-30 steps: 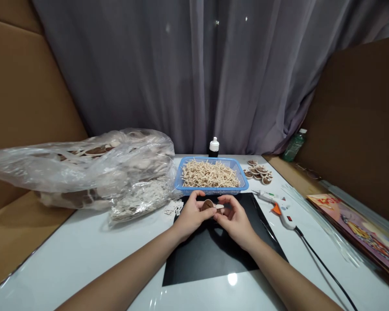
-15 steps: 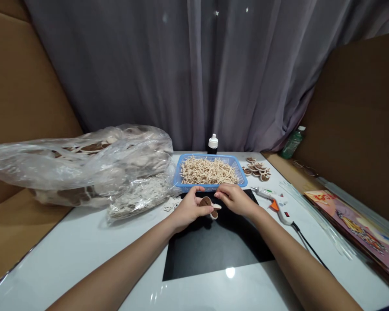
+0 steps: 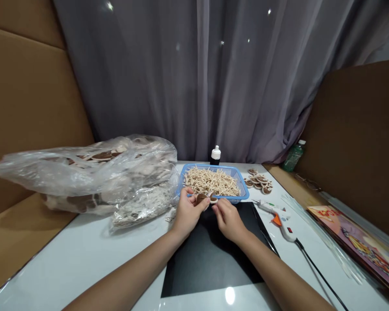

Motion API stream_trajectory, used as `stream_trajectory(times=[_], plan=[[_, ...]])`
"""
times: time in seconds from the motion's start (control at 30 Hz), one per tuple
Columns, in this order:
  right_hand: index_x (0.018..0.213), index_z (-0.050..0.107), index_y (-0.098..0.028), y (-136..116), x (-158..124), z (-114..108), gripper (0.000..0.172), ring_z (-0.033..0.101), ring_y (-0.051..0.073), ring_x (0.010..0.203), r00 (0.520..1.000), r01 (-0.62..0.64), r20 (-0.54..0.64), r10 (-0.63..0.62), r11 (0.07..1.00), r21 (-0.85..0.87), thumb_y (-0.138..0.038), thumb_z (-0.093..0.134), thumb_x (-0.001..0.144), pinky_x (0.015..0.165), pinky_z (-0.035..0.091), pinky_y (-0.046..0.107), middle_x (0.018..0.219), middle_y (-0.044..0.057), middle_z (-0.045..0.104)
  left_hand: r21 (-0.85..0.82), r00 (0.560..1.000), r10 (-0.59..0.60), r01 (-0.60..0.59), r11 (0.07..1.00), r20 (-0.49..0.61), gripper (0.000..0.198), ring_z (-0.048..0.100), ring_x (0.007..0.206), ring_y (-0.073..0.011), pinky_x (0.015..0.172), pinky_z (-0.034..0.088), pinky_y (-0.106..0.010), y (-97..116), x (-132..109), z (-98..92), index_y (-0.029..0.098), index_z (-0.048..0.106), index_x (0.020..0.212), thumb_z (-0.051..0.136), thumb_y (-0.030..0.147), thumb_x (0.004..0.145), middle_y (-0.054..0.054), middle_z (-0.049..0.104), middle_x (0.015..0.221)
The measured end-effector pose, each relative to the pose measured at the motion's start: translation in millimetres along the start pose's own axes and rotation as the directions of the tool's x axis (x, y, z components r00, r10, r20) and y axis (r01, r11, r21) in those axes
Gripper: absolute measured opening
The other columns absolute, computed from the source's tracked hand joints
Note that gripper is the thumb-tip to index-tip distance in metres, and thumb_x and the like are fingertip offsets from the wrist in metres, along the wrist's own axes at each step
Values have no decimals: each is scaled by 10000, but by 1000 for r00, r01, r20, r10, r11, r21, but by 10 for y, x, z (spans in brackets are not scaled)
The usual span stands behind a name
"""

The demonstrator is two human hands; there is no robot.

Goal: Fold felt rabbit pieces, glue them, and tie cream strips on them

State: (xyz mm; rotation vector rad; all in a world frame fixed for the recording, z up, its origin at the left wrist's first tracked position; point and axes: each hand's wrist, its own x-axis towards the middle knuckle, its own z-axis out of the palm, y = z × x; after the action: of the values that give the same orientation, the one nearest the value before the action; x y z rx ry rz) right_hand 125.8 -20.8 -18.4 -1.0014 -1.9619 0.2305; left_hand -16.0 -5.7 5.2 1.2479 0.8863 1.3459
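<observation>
My left hand [image 3: 188, 211] pinches a small brown piece with a pale rim [image 3: 201, 198] between thumb and fingers, just in front of the blue basket [image 3: 244, 188]. Close beside it on the right, my right hand [image 3: 226, 216] has its fingers drawn together at the edge of the piece; whatever its fingertips hold is too small to make out. Both hands are above the black mat [image 3: 210, 263]. Pale twig-like pieces [image 3: 210, 180] fill the basket.
Plastic bags of pieces [image 3: 139, 172] lie at the left. On the right are a pile of brown discs [image 3: 261, 180], a glue gun [image 3: 287, 232] with its cord, clear sticks [image 3: 327, 242] and a picture book [image 3: 359, 242]. A white-capped bottle [image 3: 215, 154] stands behind the basket.
The view has tilted up slightly. The brown piece has been raised and turned in my left hand, and my right hand's fingers have come down beside its right edge.
</observation>
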Motion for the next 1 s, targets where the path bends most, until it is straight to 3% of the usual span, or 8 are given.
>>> stream_trajectory(times=[0.1, 0.2, 0.3, 0.4, 0.53, 0.63, 0.8, 1.0], plan=[[784, 496, -198, -43, -30, -1, 148, 477, 173, 744, 1000, 2, 23, -3, 1000, 20, -153, 387, 873, 686, 448, 300, 819, 54, 463, 173, 993, 75, -59, 983, -88, 416, 591, 615, -118, 618, 433, -237, -7, 2, 2, 250, 275, 880, 652, 282, 707, 83, 544, 648], [808, 516, -191, -63, -45, -43, 73, 491, 194, 870, 1000, -12, 3, 12, 1000, 13, -179, 455, 845, 782, 451, 334, 950, 85, 446, 421, 978, 176, -113, 900, -116, 351, 576, 598, -132, 610, 425, -247, -4, -23, -10, 244, 321, 880, 628, 299, 717, 76, 538, 635], [811, 496, -198, -44, -31, -121, 68, 510, 195, 947, 998, 19, 59, -24, 996, 84, -168, 449, 851, 835, 437, 331, 1036, 90, 490, 599, 977, 212, -160, 785, -16, 251, 579, 599, -149, 596, 411, -251, 15, -41, -47, 233, 380, 877, 581, 289, 737, 59, 549, 639], [792, 488, -206, 12, -13, -200, 109, 522, 172, 785, 991, 13, 130, -21, 998, 67, -170, 423, 872, 710, 451, 296, 857, 49, 521, 683, 979, 174, -199, 703, 106, 238, 598, 606, -174, 584, 404, -255, 62, -46, -88, 226, 419, 960, 538, 265, 757, 44, 568, 639], [799, 533, -207, 79, -15, -249, 164, 497, 163, 737, 980, 53, 193, -54, 999, 9, -179, 401, 892, 668, 439, 280, 818, 40, 491, 710, 958, 38, -237, 663, 284, 347, 623, 640, -211, 592, 395, -266, 144, -89, -88, 224, 428, 1098, 494, 181, 760, 12, 632, 661], [786, 543, -203, 94, -27, -239, 177, 494, 162, 742, 980, 69, 186, -69, 998, 8, -147, 404, 879, 669, 437, 276, 819, 39, 488, 671, 930, -38, -235, 704, 365, 428, 629, 654, -219, 590, 386, -265, 181, -140, -58, 220, 412, 1157, 470, 125, 743, 3, 648, 668], [790, 531, -203, 101, -32, -252, 160, 497, 165, 750, 986, 54, 156, -58, 998, 25, -139, 409, 872, 674, 436, 278, 810, 38, 485, 612, 935, -78, -162, 774, 346, 364, 601, 590, -203, 565, 367, -263, 186, -156, -50, 230, 407, 1077, 517, 183, 733, 41, 607, 601], [761, 549, -188, 112, -5, -361, 104, 492, 171, 743, 971, 89, 232, -60, 989, -115, -218, 495, 845, 667, 425, 298, 829, 45, 495, 573, 947, -126, -71, 816, 296, 349, 525, 500, -138, 488, 312, -212, 268, -70, -99, 238, 328, 968, 552, 205, 702, 83, 557, 575]])
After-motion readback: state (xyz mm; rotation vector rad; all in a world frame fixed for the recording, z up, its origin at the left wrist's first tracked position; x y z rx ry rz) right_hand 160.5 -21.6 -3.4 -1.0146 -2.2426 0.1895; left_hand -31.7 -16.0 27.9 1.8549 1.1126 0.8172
